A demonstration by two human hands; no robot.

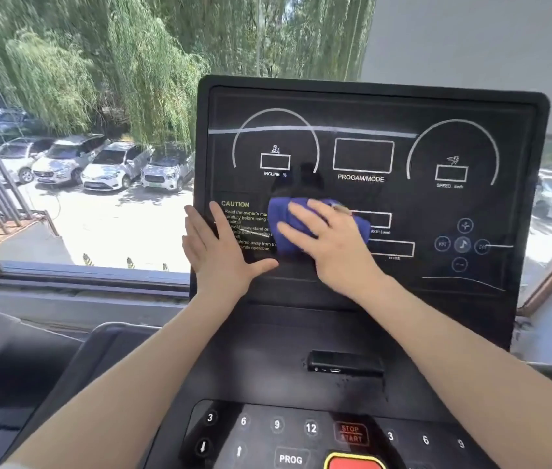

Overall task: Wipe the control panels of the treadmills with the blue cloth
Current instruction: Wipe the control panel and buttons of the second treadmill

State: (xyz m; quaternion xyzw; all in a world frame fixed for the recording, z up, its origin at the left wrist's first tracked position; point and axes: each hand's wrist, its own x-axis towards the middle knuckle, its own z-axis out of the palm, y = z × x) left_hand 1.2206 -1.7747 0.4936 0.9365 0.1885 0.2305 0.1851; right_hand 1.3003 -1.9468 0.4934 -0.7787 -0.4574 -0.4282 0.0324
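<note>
A black treadmill control panel stands upright in front of me, with white dial outlines and a yellow CAUTION text at its lower left. My right hand lies flat on a bunched blue cloth and presses it against the panel's lower middle. My left hand rests open and flat on the panel's lower left edge, fingers spread over the caution text, holding nothing. The cloth is partly hidden under my right hand.
Below the panel lies the lower console with number keys, a PROG key and a red stop button. A small black slot sits between them. A window at left looks onto parked cars and trees.
</note>
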